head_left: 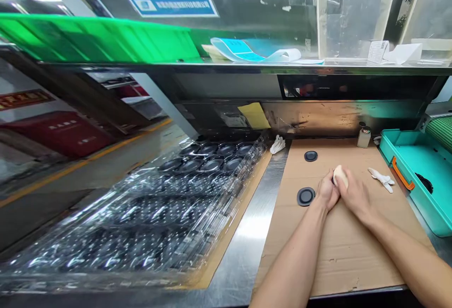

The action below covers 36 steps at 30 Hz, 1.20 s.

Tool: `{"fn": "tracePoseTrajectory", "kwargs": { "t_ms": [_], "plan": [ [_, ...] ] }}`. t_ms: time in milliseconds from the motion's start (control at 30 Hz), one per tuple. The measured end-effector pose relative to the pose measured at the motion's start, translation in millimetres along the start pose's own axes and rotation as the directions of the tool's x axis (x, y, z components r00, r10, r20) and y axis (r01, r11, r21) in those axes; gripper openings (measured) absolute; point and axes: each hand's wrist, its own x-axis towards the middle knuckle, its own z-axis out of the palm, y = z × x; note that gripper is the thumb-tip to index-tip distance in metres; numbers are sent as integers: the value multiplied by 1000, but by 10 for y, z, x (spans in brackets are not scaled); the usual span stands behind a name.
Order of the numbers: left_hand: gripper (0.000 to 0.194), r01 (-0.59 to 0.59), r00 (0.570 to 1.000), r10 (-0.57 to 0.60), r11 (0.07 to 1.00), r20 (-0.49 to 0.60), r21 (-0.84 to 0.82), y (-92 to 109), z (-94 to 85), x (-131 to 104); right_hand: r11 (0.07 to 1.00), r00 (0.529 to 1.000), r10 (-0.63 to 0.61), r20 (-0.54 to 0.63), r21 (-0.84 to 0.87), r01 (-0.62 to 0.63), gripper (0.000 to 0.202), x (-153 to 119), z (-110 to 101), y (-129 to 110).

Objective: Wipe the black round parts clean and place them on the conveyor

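Over the cardboard sheet [339, 251], my two hands meet at chest-front distance. My right hand [353, 192] is closed on a wadded white cloth [340, 176] and presses it toward the left palm. Fingers of my left hand [327, 191] curl around a small dark part, mostly hidden by the cloth and fingers. To the left of my hands lies a black rounded-square part [305, 196] with a ring in its middle. Farther back is a smaller-looking black part [310, 156]. A crumpled white cloth [382, 178] rests to the right.
Clear plastic trays [158, 214] with black parts in their back rows cover the left side. A teal bin [423, 195] with an orange handle stands right. At the back are a small bottle [364, 137] and another white cloth [277, 144]. A shelf carries a green crate [106, 42].
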Motion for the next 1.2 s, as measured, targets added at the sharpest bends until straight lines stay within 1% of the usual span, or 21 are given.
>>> {"fn": "tracePoseTrajectory", "kwargs": {
  "t_ms": [67,167,267,333,367,400,433,467,500,600,633,700,767,833,900,933,1000,1067,1100,1133,1200],
  "plan": [
    [37,-7,1000,7,1000,4,-8,-1,-3,12,1000,1000,-12,29,-28,13,55,-6,-5,-11],
    [37,-29,999,30,999,-12,18,3,-1,21,999,999,38,-14,-12,-38,53,1,-25,0],
    [36,-49,998,50,998,-35,32,3,0,24,999,999,-35,-21,-3,35,51,10,-17,49],
    [36,-73,997,75,996,-30,42,-7,-5,27,998,996,-42,-76,32,45,48,14,7,88],
    [35,-90,996,91,995,-24,51,-16,-9,30,995,992,-66,-103,65,73,46,17,22,104],
    [34,-108,994,109,992,-19,63,-26,-14,32,986,986,-116,-121,103,128,44,21,36,114],
    [31,-124,992,126,989,-14,74,-37,-19,34,972,976,-178,-123,135,194,43,27,48,119],
    [30,-135,991,136,987,-9,83,-47,-24,34,960,969,-216,-120,156,233,42,35,55,120],
    [28,-139,990,140,986,-3,92,-55,-28,33,957,968,-223,-115,164,240,42,45,58,118],
    [27,-150,989,149,983,15,110,-59,-31,22,976,982,-128,-136,158,149,40,68,40,125],
    [27,-153,988,152,982,12,113,-54,-30,16,972,980,-144,-136,168,166,39,70,31,137],
    [27,-146,989,148,983,-13,112,-39,-26,8,947,967,-231,-112,204,249,38,71,13,179],
    [27,-124,991,130,986,-45,108,-24,-19,6,916,955,-283,-87,269,296,36,88,-4,232],
    [25,-123,990,130,986,-51,112,-17,-12,7,884,953,-290,-85,359,300,32,125,-23,276],
    [24,-133,990,139,983,-39,125,-21,-7,6,839,958,-277,-73,467,278,31,168,-47,304],
    [24,-136,989,141,982,-32,132,-25,-7,2,814,960,-277,-43,521,258,31,185,-64,317],
    [25,-132,990,137,980,-21,151,-34,-9,-10,774,949,-306,71,600,204,33,208,-114,351],
    [26,-135,990,138,976,-4,171,-42,-12,-23,783,917,-349,194,598,171,32,215,-176,401],
    [26,-139,990,141,974,3,180,-44,-11,-29,803,913,-345,219,572,166,31,214,-200,426],
    [27,-141,990,143,972,4,188,-44,-10,-32,824,923,-325,206,540,170,31,210,-213,443],
    [26,-123,992,129,974,-15,191,-34,-6,-34,842,955,-283,90,499,202,32,199,-196,443]
  ]
}}
